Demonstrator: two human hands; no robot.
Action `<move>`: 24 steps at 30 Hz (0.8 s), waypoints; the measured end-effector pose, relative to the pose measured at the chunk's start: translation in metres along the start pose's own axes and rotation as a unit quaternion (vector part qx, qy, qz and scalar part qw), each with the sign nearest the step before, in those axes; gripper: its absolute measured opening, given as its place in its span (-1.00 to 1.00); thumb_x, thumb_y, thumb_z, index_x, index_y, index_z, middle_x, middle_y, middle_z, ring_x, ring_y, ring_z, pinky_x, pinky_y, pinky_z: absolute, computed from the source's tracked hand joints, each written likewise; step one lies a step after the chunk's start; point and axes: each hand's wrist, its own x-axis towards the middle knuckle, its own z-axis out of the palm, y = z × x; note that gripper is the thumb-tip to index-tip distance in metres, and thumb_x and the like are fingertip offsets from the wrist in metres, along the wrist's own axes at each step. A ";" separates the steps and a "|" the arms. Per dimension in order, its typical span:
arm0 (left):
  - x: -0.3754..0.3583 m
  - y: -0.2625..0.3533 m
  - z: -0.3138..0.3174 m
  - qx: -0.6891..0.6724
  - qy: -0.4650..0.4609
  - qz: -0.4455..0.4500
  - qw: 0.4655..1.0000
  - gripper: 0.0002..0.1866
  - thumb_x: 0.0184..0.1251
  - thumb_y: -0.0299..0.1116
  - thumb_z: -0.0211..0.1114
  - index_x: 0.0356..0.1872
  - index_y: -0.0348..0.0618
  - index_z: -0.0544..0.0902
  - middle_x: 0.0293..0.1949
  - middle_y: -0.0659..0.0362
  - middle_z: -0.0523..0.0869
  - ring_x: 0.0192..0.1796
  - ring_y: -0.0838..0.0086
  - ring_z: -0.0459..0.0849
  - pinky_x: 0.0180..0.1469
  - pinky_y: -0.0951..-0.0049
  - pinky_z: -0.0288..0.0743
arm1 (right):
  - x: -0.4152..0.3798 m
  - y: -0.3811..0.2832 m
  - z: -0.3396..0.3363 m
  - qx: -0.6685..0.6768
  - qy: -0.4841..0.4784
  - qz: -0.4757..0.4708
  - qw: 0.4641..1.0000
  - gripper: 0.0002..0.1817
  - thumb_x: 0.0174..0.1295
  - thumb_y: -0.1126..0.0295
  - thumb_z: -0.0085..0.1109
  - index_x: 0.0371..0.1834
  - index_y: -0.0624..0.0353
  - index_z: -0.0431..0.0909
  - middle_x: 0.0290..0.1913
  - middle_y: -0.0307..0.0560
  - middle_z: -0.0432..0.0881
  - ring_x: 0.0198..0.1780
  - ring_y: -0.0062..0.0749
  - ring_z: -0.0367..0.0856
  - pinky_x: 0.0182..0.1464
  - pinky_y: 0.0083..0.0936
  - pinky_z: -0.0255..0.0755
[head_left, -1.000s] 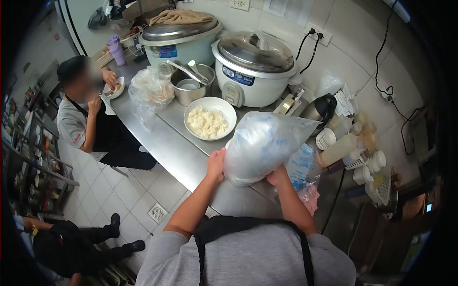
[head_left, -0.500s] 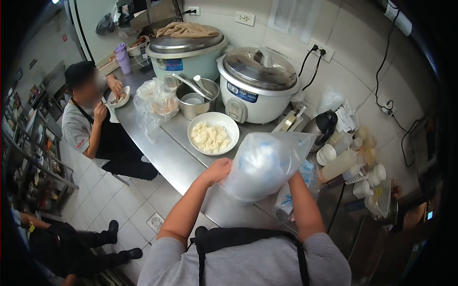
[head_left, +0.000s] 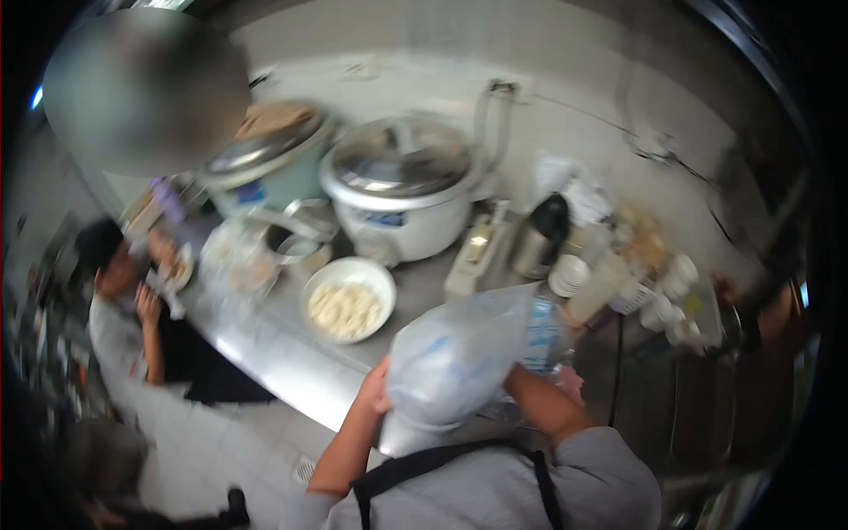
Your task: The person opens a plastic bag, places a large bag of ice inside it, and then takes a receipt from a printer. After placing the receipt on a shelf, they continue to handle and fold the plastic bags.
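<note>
Left grip: closing around the near-left side of the bag, its fingertips disappearing behind the film.
Right grip: hiding behind the bag, so I cannot tell whether it is grasping; the right forearm is reaching to that side.
Clear plastic bag: bulging above the near edge of the steel surface, bluish contents showing; the hands are flanking it, probably because soft film is needing support from both sides.
White bowl: sitting beyond the bag, holding pale, clumpy food, probably rice.
Blue-printed packaging: lying just right of the bag, crowding that side.
Rice cooker: standing behind the bowl, limiting room there.
Seated co-worker: occupying the far-left end.
</note>
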 end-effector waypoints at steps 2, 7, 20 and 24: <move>-0.003 -0.004 -0.016 -0.003 -0.017 0.002 1.000 -0.59 0.26 -0.17 -0.12 -0.01 -0.28 0.35 -0.11 0.02 0.52 -0.09 0.28 0.52 -0.07 0.26 0.44 | 0.003 0.014 -0.007 -0.041 -0.018 -0.041 0.998 -0.73 0.08 0.17 -0.04 -0.31 0.13 0.46 -0.41 -0.17 0.55 -0.43 -0.49 0.48 -0.38 -0.53 0.36; -0.007 -0.021 0.016 0.011 0.034 0.079 0.996 -0.59 0.26 -0.17 -0.14 0.02 -0.23 0.32 -0.07 0.05 0.49 -0.08 0.23 0.50 -0.07 0.25 0.44 | 0.009 0.025 -0.014 -0.182 -0.047 -0.209 0.960 -0.73 0.07 0.18 -0.03 -0.31 0.14 0.46 -0.40 -0.16 0.55 -0.42 -0.49 0.48 -0.37 -0.53 0.36; -0.036 -0.053 0.033 0.233 0.197 0.277 0.911 -0.71 0.19 -0.32 -0.06 -0.09 -0.20 0.35 -0.14 0.08 0.48 -0.15 0.31 0.50 -0.16 0.31 0.43 | -0.115 -0.041 -0.034 -0.249 0.344 -0.390 0.817 -0.75 0.03 0.33 0.07 -0.22 0.14 0.42 -0.50 -0.23 0.47 -0.48 -0.55 0.42 -0.41 -0.59 0.34; -0.039 -0.058 0.030 0.230 0.218 0.298 0.900 -0.73 0.17 -0.34 -0.04 -0.11 -0.19 0.35 -0.16 0.07 0.49 -0.16 0.32 0.51 -0.18 0.32 0.44 | -0.246 -0.149 -0.078 -0.282 0.516 -0.539 0.604 -0.71 0.05 0.40 0.03 -0.14 0.22 0.36 -0.43 -0.20 0.46 -0.45 -0.56 0.41 -0.39 -0.63 0.34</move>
